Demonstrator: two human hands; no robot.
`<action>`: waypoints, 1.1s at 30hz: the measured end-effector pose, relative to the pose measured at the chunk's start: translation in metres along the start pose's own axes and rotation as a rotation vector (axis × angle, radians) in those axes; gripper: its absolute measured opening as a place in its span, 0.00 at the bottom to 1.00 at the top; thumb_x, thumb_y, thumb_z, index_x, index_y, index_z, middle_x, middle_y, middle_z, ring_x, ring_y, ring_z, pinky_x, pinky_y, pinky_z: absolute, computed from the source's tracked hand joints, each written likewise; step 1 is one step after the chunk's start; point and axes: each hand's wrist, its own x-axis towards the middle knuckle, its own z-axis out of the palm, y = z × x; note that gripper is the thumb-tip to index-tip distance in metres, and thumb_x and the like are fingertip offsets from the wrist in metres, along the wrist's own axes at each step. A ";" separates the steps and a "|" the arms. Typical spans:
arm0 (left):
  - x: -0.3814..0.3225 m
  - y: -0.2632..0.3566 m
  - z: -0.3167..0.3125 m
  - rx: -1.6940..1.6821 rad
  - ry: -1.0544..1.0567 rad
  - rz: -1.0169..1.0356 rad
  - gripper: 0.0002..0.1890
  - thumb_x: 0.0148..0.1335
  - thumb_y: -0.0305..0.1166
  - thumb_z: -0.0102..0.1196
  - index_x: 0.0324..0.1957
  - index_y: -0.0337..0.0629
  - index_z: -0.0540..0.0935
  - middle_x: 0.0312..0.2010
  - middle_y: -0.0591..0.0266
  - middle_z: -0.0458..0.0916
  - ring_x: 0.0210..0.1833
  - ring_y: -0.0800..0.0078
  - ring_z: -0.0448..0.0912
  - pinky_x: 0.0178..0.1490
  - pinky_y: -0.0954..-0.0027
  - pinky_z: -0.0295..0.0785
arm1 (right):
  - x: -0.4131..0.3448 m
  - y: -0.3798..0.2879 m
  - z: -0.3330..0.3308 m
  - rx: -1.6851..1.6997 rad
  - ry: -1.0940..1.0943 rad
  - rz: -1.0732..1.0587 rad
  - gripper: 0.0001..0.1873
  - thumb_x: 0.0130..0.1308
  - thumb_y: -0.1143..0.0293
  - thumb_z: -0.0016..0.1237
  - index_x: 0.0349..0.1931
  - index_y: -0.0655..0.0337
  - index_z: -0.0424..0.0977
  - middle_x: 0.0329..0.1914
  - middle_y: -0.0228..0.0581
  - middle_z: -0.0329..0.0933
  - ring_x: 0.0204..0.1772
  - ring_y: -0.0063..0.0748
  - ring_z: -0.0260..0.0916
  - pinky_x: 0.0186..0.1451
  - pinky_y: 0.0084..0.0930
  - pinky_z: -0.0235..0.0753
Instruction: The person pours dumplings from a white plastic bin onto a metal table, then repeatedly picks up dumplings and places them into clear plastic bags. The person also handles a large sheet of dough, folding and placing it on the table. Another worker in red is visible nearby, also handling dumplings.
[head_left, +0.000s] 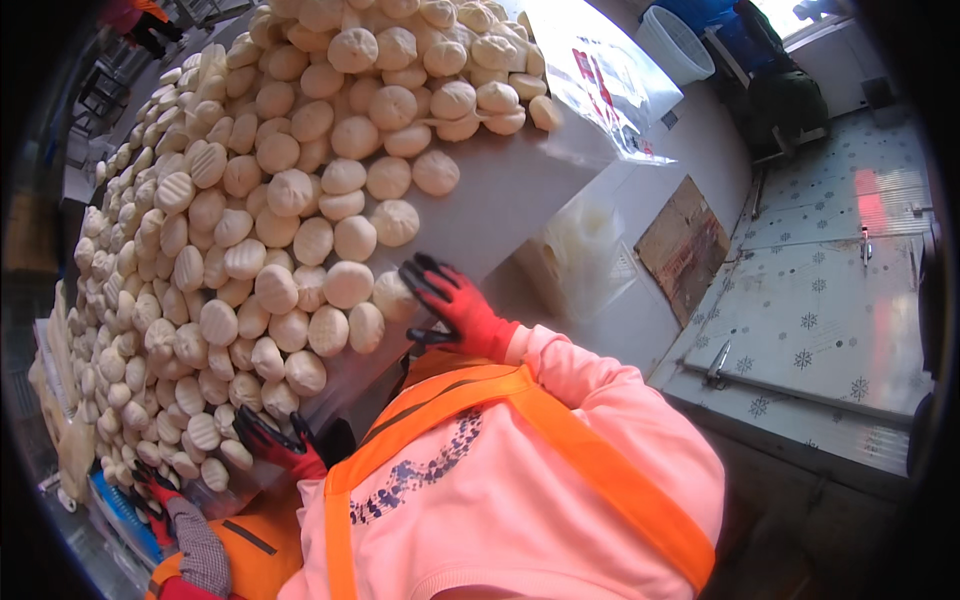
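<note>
A large heap of pale round buns (289, 191), some pleated on top and others ridged, covers much of the grey table (480, 202). My right hand (457, 307), in a red glove with black-coated fingers, reaches over the near table edge. Its fingertips are at a single bun (393, 297) on the heap's edge and seem to touch it; the thumb stands apart. Farther left, my left hand (277, 446) wears a matching glove. Its fingers are spread beside the nearest buns (279, 399), with nothing visibly held; its palm is hidden.
At lower left a co-worker's gloved hand (159, 487) touches the heap, above a blue crate (124, 514). A clear printed plastic bag (607, 82) lies on the far right corner. Beyond are a plastic-lined crate (585, 255), a cardboard sheet (684, 247) and a white basket (679, 45).
</note>
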 end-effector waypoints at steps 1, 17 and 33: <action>0.005 0.007 0.002 -0.041 0.029 0.064 0.43 0.63 0.55 0.55 0.71 0.35 0.61 0.70 0.42 0.61 0.72 0.42 0.57 0.73 0.43 0.51 | -0.011 0.003 0.001 0.008 0.089 0.052 0.45 0.50 0.51 0.63 0.66 0.62 0.62 0.71 0.57 0.59 0.73 0.64 0.53 0.73 0.56 0.55; 0.021 0.094 0.024 -0.369 0.025 0.104 0.48 0.58 0.60 0.58 0.70 0.33 0.61 0.68 0.41 0.62 0.71 0.40 0.59 0.72 0.40 0.51 | -0.094 0.029 0.003 -0.072 0.423 0.322 0.42 0.52 0.66 0.63 0.68 0.64 0.60 0.70 0.56 0.60 0.72 0.61 0.56 0.73 0.47 0.57; 0.040 0.205 0.027 -0.110 0.112 -0.083 0.38 0.62 0.44 0.60 0.69 0.33 0.63 0.65 0.40 0.66 0.67 0.40 0.65 0.71 0.44 0.56 | -0.076 0.284 -0.246 -1.153 -0.091 0.810 0.46 0.56 0.49 0.59 0.75 0.41 0.51 0.82 0.45 0.37 0.83 0.52 0.29 0.77 0.46 0.46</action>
